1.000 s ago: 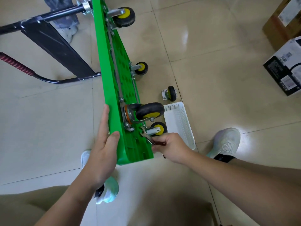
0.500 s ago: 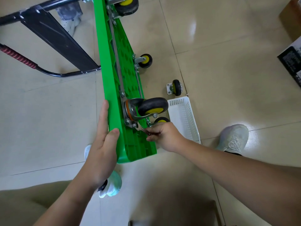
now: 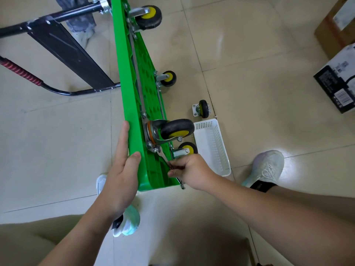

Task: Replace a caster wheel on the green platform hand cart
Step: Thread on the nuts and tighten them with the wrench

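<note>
The green platform cart [image 3: 132, 96] stands on its long edge on the tiled floor, underside facing right. My left hand [image 3: 123, 169] grips its upper edge near the close end, thumb wrapped over the rim. A large swivel caster [image 3: 176, 129] with a black tyre and yellow hub is mounted near that end. My right hand [image 3: 189, 169] grips a metal wrench [image 3: 162, 155] whose head sits on a bolt at the caster's base plate. A smaller caster [image 3: 187, 148] pokes out just below. A loose small caster [image 3: 201, 109] lies on the floor to the right.
A white perforated plastic basket [image 3: 221, 150] lies right of the cart. The folded black handle with red grip [image 3: 25, 73] stretches left. My shoes [image 3: 267, 166] flank the cart. Cardboard boxes [image 3: 338, 79] stand far right. Another person's foot [image 3: 84, 29] is at the top.
My right hand swung the wrench handle up toward the caster, then back down toward the cart's near end. The left hand kept its hold on the edge.
</note>
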Tool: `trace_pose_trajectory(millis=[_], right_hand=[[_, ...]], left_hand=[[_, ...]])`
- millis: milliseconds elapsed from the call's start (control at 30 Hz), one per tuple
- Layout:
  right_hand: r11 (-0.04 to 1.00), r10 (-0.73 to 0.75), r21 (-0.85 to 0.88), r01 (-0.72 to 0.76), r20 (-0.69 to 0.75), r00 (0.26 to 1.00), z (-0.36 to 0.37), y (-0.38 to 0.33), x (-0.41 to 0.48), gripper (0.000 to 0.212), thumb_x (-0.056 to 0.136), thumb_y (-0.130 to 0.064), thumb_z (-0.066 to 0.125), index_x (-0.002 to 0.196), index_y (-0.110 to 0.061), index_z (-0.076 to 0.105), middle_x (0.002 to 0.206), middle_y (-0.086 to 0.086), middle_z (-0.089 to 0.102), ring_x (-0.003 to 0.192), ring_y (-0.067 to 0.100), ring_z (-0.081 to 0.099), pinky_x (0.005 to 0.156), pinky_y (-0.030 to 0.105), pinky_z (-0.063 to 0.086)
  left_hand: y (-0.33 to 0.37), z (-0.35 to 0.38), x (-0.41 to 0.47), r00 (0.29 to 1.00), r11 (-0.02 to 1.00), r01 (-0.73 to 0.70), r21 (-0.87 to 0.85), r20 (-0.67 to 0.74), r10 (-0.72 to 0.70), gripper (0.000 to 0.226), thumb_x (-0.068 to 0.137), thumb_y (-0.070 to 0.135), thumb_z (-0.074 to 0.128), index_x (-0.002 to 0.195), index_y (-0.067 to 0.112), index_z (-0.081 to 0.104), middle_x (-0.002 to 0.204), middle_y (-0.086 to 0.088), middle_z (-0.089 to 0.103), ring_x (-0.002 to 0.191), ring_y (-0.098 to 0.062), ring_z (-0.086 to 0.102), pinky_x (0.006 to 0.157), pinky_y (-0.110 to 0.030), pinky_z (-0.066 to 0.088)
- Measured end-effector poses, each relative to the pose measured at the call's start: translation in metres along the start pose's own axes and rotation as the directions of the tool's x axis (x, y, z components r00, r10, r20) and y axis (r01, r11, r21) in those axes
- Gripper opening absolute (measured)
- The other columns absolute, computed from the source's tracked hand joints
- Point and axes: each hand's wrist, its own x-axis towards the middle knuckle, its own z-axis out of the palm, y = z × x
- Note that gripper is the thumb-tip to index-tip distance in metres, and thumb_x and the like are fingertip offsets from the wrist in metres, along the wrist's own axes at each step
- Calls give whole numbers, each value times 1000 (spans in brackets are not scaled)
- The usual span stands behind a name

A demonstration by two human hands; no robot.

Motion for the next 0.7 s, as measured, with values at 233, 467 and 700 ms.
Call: trace_pose_trajectory(millis=[233,467,700], right_hand=[[999,52,13,-52,-16,998,4,-13,-29,31,80,-25,84,110,-19,77,76,-22,69,72,-9,63,78,14,48],[953,139,264,-150,59,989,8,-41,-50,3,83,-16,81,84,-17,79,73,4,74,70,19,69,78,35,61],[884,215,415,-214,44,976,14,-70,-56,21,80,-12,82,94,2,76,73,9,74,65,21,70,68,32,60]], left_hand=[[3,2,-3,1000,999,27,19,-1,-27,66,110,9,30,149,61,18,122,62,41,123,27,42,94,-1,38],[7,1,-5,999,999,33,7,25,-33,66,110,11,31,153,60,17,125,63,37,125,28,39,99,-4,35],[14,-1,-4,999,999,25,26,38,-26,66,110,11,32,155,55,13,121,67,31,121,36,31,97,4,27]])
